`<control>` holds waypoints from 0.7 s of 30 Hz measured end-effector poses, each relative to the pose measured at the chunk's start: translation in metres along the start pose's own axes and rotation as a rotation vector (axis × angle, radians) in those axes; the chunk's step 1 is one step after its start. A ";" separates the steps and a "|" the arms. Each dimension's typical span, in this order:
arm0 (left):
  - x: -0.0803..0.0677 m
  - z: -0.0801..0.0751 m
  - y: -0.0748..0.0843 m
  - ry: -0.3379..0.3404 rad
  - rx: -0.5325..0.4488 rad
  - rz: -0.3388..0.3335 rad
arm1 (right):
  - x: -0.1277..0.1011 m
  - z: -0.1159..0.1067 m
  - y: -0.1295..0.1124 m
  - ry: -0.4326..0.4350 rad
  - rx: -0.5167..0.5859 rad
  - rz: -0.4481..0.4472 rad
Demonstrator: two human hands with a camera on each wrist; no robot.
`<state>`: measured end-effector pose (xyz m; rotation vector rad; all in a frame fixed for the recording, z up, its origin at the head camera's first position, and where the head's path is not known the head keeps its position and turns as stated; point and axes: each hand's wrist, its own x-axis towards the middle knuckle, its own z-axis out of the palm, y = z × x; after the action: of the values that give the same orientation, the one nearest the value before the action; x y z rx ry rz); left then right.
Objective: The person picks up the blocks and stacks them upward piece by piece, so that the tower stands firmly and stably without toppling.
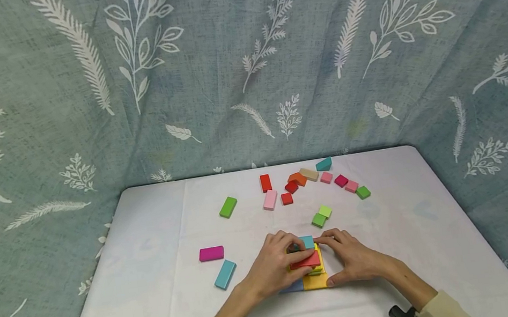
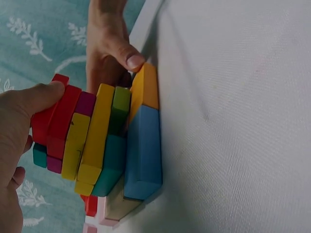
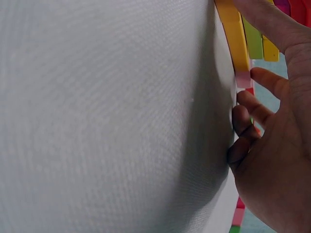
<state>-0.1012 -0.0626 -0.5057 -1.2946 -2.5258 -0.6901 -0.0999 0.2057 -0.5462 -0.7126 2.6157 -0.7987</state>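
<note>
A stack of coloured wooden blocks stands on the table, with a blue block (image 2: 143, 150) and an orange block (image 2: 146, 87) side by side at its base. Above them are teal, green, yellow and purple layers, topped by red blocks. My left hand (image 1: 276, 263) pinches the top red block (image 2: 44, 124), its thumb laid over one end. My right hand (image 1: 353, 255) spans the stack's right side. Its thumb touches the orange block's near corner, and the index fingertip reaches the far end low down. A light blue block (image 1: 307, 241) shows at the back of the stack, partly behind the left fingers.
Left of the stack lie a magenta block (image 1: 211, 254) and a teal block (image 1: 225, 274). Behind it are two small green blocks (image 1: 318, 220). Farther back several red, pink and orange blocks lie scattered, along with a green block (image 1: 228, 207). A patterned curtain (image 1: 231, 64) hangs behind the table.
</note>
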 end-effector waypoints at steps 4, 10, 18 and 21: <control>0.000 0.002 -0.001 0.009 0.016 0.002 | 0.000 0.000 0.000 -0.005 0.000 0.001; -0.001 0.003 -0.007 -0.069 -0.109 -0.105 | 0.000 0.000 -0.002 -0.005 -0.005 0.020; -0.005 0.008 -0.018 -0.141 -0.371 -0.265 | 0.000 0.001 -0.002 -0.016 -0.007 0.048; -0.005 0.007 -0.019 -0.148 -0.397 -0.275 | 0.000 0.001 -0.002 -0.016 -0.005 0.050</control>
<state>-0.1135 -0.0724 -0.5196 -1.1499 -2.8195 -1.2509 -0.0989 0.2041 -0.5461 -0.6488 2.6116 -0.7697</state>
